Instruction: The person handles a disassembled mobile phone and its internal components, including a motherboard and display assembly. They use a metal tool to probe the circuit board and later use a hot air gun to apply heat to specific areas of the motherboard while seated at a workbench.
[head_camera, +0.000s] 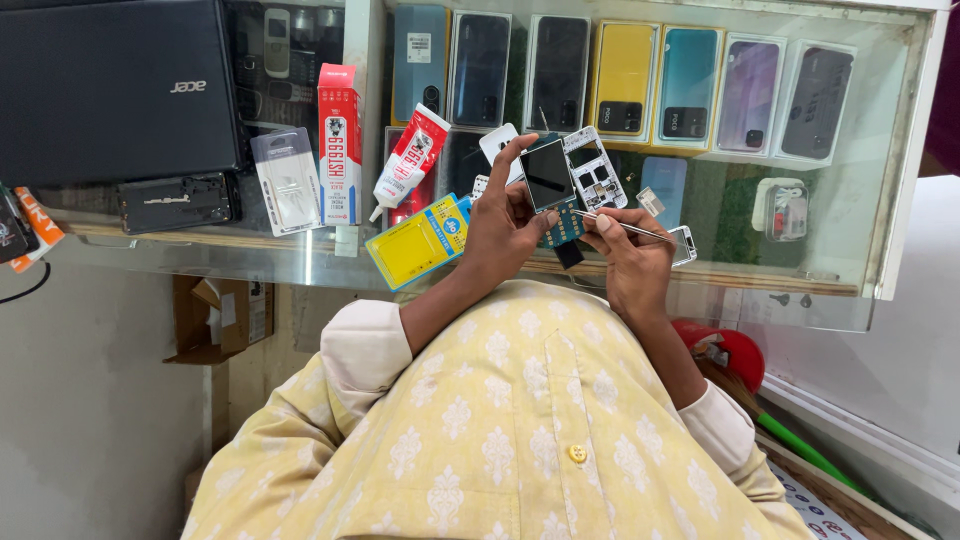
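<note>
Head view, looking down over a glass display counter (300, 262).

Left hand (510, 225): fingers wrapped around a small opened phone body with a dark square screen and a bare blue-green circuit board below it (549, 182). The index finger reaches up along the screen's left edge; the thumb presses its lower right corner. The phone is held up off the glass, tilted toward the person.

Right hand (628, 255): thumb and forefinger pinched shut on thin silver metal tweezers (625, 226). The tweezers run crosswise; one end lies just below the left thumb, at the bare board, the other sticks out past the right knuckles. Whether that end touches the board cannot be told.

Step in hand, as a judgement: fine work on the exposed board just under the screen, with the left hand serving as the clamp. The next move would call for a steady left grip and a small, controlled motion of the tweezers at the board; a slip could scrape the screen above.

About the fingers: a white plastic phone frame with cut-outs (597, 165) lies just beyond the fingertips of both hands. A yellow flat packet with a blue edge (420, 240) lies left of the left wrist. A red-and-white glue tube (412, 160) leans beyond that. A tall red-and-white carton (339, 145) stands further left. Boxed phones show under the glass beyond.
</note>
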